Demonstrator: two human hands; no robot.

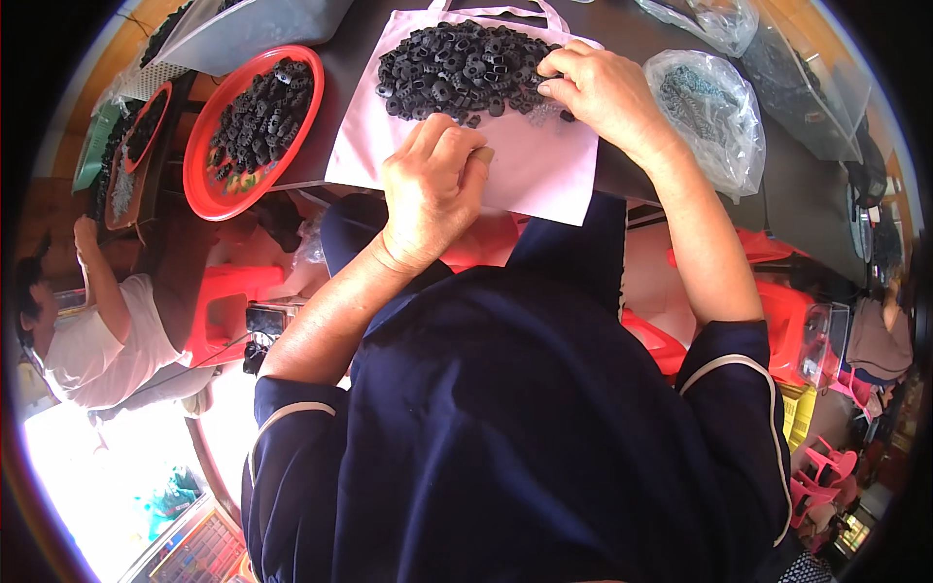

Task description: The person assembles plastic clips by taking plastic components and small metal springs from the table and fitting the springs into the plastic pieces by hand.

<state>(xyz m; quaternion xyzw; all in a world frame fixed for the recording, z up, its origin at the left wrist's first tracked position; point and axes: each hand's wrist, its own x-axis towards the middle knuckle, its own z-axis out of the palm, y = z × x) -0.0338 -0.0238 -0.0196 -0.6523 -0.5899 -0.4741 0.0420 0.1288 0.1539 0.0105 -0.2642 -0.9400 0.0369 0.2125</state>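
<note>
A pile of small black plastic parts (pixel 457 73) lies on a pale pink cloth bag (pixel 544 175) spread over the table edge in front of me. My left hand (pixel 432 189) is closed over the near part of the cloth, thumb against curled fingers; what it holds is hidden. At the right edge of the pile, my right hand (pixel 607 97) has thumb and fingers bent together. Anything between those fingertips is too small to make out. Beside them lies a little heap of thin greyish springs (pixel 547 116).
A red round tray (pixel 196 185) of black parts stands left. On the right is a clear plastic bag (pixel 743 165) of springs, with a translucent bin (pixel 826 121) beyond. A grey bin (pixel 262 34) sits far left. Another person (pixel 117 330) sits at the left beside a red stool (pixel 228 301).
</note>
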